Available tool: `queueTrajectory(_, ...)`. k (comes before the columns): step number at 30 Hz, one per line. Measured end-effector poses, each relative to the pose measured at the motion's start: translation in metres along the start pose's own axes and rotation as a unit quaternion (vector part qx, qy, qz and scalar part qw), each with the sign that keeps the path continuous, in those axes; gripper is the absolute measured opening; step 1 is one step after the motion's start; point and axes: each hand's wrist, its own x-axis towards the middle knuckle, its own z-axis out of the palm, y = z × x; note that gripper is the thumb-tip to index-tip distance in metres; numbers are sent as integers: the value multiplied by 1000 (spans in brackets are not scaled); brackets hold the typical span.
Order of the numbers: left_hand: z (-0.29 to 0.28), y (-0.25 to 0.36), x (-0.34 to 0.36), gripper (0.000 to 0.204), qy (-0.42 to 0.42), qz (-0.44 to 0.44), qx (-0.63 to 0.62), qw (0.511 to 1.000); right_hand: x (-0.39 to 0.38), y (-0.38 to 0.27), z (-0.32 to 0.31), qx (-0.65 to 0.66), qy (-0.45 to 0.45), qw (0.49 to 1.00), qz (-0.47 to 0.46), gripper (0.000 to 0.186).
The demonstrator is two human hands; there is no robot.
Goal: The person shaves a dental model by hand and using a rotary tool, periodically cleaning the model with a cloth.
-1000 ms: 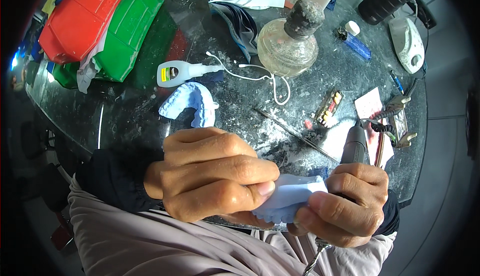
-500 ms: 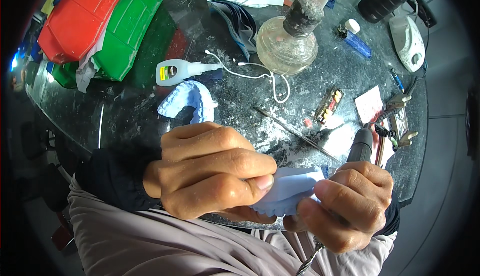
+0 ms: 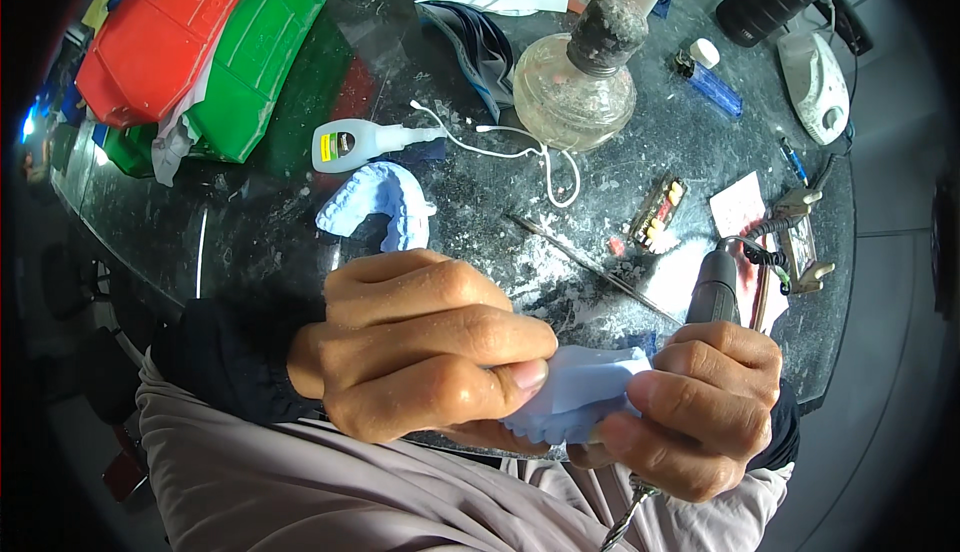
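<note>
Low in the view, my left hand [image 3: 430, 352] is closed round a pale blue dental cast [image 3: 570, 387] with a row of moulded teeth along its lower side. My right hand [image 3: 700, 407] grips a dark rotary handpiece [image 3: 712, 287], with fingertips also touching the cast's right end. A metal bit sticks out below that hand; where it meets the handpiece is hidden by my fingers. A second blue horseshoe cast [image 3: 400, 202] lies on the bench above my left hand. A thin metal instrument [image 3: 590, 262] rests diagonally above the held cast.
On the dusty bench [image 3: 250, 252]: red [image 3: 160, 32] and green [image 3: 255, 72] bins, a squeeze bottle [image 3: 350, 147], a white cord, a glass burner [image 3: 575, 97], a narrow box of teeth [image 3: 655, 217], a blue lighter [image 3: 715, 92], a black flask [image 3: 765, 2], a white control unit [image 3: 815, 92] and handpiece stand [image 3: 805, 242].
The held cast and my right hand have shifted slightly up and then back down, with small movements of the right fingers on the cast. The objects on the bench look unmoved.
</note>
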Motion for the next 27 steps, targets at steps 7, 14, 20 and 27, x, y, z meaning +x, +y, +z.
queueTrajectory(7, -2, 1, 0, 20, -11, -1, -1, 1000, -2, 0, 6, 20, 33, 999, -2, 34)
queueTrajectory(14, -9, 3, 3, 17, -57, 10, 5, 998, 2, -7, 3, -6, 12, 1000, 11, 28)
queueTrajectory(20, -18, 8, 6, 15, -106, 22, 21, 994, 5, -14, 2, -18, 0, 999, 31, 26)
queueTrajectory(27, -18, 10, 6, 12, -97, 22, 32, 995, 0, -16, 9, -61, 32, 997, 33, 26)
